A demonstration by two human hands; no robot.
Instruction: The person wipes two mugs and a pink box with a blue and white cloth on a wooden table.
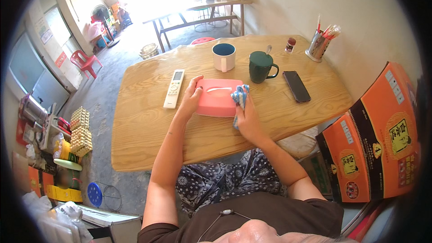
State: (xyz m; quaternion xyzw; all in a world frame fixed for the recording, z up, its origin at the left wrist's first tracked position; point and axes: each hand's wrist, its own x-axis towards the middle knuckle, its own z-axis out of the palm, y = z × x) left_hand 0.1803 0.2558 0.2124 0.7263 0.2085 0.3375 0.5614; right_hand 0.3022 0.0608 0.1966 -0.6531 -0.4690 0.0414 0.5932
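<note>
A pink plastic tissue box [216,103] with a white tissue [218,89] in its slot is before me at the wooden table [145,135]. My left hand [193,98] grips the box's left side. On its right side, my right hand [248,116] holds a bunched blue-and-white cloth [240,96] against the box. Left of the box lies a white remote control [173,89]. Behind it stand a white mug [223,57] with a blue inside and a dark green lidded mug [260,67], a spoon handle [269,49] sticking up beside the lid.
A black smartphone [297,86] lies to the right. Farther back are a small red-capped jar [290,45] and a metal holder [318,46] with chopsticks or picks. Orange cartons [378,141] stand close to the table's right edge. Egg trays [81,131] are stacked on the left.
</note>
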